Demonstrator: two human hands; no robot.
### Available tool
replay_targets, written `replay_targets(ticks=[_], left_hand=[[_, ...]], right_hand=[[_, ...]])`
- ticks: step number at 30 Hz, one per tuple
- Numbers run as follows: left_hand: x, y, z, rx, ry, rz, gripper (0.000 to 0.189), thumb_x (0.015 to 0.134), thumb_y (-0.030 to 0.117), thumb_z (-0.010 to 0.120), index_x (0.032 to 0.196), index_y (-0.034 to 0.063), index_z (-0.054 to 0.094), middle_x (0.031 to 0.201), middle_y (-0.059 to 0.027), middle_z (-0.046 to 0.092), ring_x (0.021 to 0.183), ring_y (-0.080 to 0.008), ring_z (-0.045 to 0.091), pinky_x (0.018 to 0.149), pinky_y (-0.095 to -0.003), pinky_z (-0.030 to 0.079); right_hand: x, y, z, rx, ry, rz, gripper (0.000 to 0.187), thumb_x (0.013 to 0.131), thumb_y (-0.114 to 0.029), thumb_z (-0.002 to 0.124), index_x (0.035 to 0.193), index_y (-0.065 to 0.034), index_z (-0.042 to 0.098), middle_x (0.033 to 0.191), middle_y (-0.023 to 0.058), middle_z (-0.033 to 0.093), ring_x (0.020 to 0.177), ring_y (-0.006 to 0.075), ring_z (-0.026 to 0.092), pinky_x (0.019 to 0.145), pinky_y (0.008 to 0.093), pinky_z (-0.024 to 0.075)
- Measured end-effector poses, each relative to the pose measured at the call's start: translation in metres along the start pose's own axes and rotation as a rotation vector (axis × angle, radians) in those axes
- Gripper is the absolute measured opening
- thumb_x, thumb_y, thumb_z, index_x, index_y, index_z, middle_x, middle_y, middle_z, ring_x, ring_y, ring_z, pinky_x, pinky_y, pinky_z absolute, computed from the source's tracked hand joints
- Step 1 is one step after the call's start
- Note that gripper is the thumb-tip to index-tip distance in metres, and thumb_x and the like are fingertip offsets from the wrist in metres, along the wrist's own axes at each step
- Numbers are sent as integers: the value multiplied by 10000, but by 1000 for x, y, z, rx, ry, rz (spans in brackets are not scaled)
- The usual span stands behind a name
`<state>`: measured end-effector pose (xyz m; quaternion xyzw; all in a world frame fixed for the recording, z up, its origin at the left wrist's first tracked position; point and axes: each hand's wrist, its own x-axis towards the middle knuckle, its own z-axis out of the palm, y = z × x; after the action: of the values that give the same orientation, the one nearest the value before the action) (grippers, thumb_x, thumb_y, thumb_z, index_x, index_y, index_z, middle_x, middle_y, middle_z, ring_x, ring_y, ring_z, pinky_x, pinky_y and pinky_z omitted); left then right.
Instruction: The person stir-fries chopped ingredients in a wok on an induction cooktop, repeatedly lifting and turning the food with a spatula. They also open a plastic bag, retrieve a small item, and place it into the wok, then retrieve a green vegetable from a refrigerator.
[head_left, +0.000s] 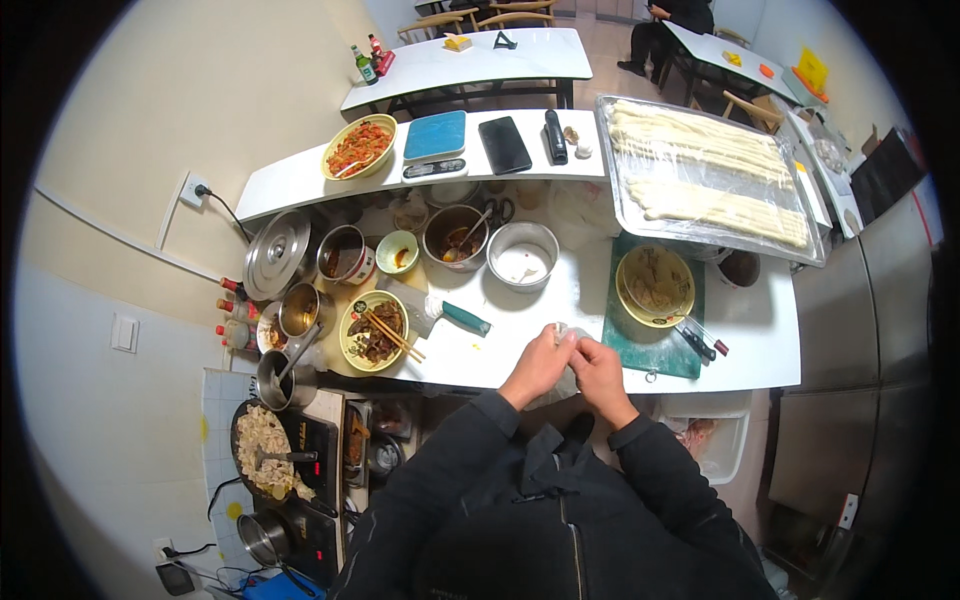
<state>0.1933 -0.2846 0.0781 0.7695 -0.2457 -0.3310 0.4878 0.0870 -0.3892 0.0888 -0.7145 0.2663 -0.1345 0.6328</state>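
Observation:
My left hand (538, 364) and my right hand (602, 372) meet at the front edge of the white worktop (480, 360). Between them they pinch a thin, translucent plastic bag (571, 331), crumpled at the fingertips and hanging below. What the bag holds, if anything, cannot be made out. Beyond my hands stands a metal pot (523, 257) with white residue inside. To the right, a yellow bowl (655, 286) with a strainer in it rests on a green cutting board (616, 352), beside a black-handled knife (697, 343). A green-handled tool (466, 318) lies to the left.
Chopsticks cross a bowl of dark cooked food (374, 331) on the left. A pan of chopped food (264, 450) sits on an induction cooker. On the raised shelf are a scale (434, 136), a bowl of chopped peppers (361, 148) and a film-covered tray of dough strips (705, 172). Someone sits far back.

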Motion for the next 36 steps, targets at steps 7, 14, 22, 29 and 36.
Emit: replay_targets(ticks=[7,14,22,29,36], left_hand=[[-31,8,-20,269,-19,600,212,878,-33,593,1087,1,601,945,-181,598,887,-382,607,771,-420,505],[-18,-13,-36,-428,-386,-200,95,852,41,689,929,-9,665,893,-50,639,818,-169,591,746,-306,471],[-36,7,-36,419,-12,546,110,835,45,678,848,12,573,918,-185,628,873,-366,653,715,-422,513],[-28,2,-60,808,26,803,291,966,223,614,725,62,633,699,-114,645,707,-308,675,609,-423,518],[-14,-64,-63,-96,-128,-18,512,1065,352,567,663,37,593,574,1,532,517,-102,464,510,-294,400]], right_hand=[[11,-14,-29,189,-379,446,246,972,-199,716,781,-52,668,615,-31,549,488,67,465,442,253,368],[12,-25,-20,-175,-361,184,288,950,-221,758,807,15,673,631,1,575,601,82,473,543,292,407],[23,-27,-18,-167,-387,82,272,928,-203,770,820,27,674,633,38,579,626,97,464,578,321,435],[43,-42,-42,-287,-499,-43,218,911,-183,780,851,14,708,648,40,596,630,106,480,590,317,438],[56,8,-70,-372,-454,65,223,901,-205,790,864,4,719,656,91,599,616,179,528,616,354,454]])
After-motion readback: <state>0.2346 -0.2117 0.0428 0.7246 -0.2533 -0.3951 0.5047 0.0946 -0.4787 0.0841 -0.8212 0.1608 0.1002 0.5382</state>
